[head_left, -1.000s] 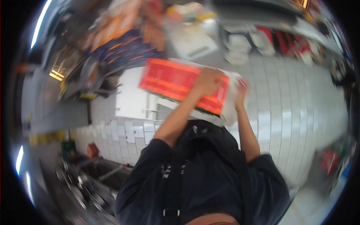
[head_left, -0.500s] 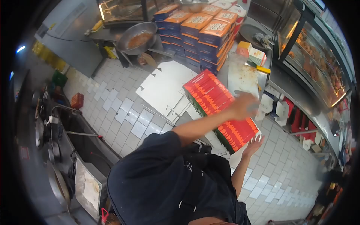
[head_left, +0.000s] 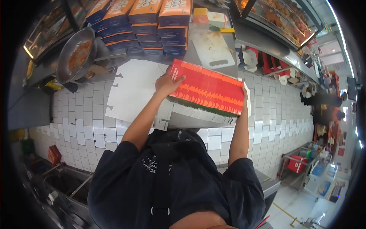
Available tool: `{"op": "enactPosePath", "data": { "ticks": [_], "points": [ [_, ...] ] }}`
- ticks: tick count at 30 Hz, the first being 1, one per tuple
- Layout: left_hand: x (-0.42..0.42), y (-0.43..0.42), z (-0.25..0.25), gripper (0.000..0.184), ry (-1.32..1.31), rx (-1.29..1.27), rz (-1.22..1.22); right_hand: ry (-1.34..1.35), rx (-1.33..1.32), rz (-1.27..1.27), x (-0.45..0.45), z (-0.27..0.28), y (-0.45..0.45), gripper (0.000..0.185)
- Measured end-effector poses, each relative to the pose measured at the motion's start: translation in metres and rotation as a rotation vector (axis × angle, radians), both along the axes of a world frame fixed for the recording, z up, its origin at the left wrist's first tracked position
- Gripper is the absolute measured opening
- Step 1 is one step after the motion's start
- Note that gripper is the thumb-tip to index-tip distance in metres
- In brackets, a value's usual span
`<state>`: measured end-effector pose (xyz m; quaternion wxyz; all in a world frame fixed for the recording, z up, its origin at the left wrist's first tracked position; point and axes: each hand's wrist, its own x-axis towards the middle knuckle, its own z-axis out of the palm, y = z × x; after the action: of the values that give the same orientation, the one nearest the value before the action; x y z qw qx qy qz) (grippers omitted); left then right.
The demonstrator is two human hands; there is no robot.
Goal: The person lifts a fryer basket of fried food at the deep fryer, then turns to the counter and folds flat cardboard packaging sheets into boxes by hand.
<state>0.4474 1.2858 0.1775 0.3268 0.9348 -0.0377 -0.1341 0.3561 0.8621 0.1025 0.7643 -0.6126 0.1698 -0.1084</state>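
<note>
A red cardboard box [head_left: 207,87] with orange print and a dark green side lies closed across the worktop. My left hand [head_left: 167,83] wraps its left end, thumb on the top. At the opposite end, my right hand [head_left: 244,97] presses along the short side; most of its fingers are hidden by the box edge. White flat cardboard sheets [head_left: 135,87] with notched edges spread out at the left, next to the box. More white card edges [head_left: 206,113] show just below the box's near side.
Stacked orange-and-blue boxes [head_left: 143,28] stand behind. A white cutting board [head_left: 211,49] lies on the counter, with a yellow-handled tool [head_left: 227,30] beyond it. At the left is a metal bowl [head_left: 76,55] with orange-brown food. A heated display case [head_left: 282,19] stands at the back right.
My left hand has moved from above the box to its left end, while my right hand holds the other end. The view has turned, and the box now lies more crosswise.
</note>
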Motion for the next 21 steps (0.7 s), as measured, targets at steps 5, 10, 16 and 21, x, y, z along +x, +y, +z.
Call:
{"op": "enactPosePath", "data": {
  "ticks": [5,10,16,21],
  "points": [
    [-0.003,0.031,0.027,0.103,0.279,-0.411,0.097,-0.103,0.406,0.014,-0.073,0.063,0.025,0.082],
    [-0.027,0.023,-0.037,0.095,0.300,-0.825,0.133,0.273,-0.145,0.123,-0.118,0.014,0.048,0.080],
    [-0.040,0.017,-0.039,0.088,0.366,-0.842,0.178,0.442,-0.156,0.041,-0.114,0.008,0.034,0.079],
    [-0.095,0.084,-0.036,0.079,-0.410,-0.066,0.048,0.135,-0.258,0.118,-0.121,0.059,0.036,0.077]
  ]
}}
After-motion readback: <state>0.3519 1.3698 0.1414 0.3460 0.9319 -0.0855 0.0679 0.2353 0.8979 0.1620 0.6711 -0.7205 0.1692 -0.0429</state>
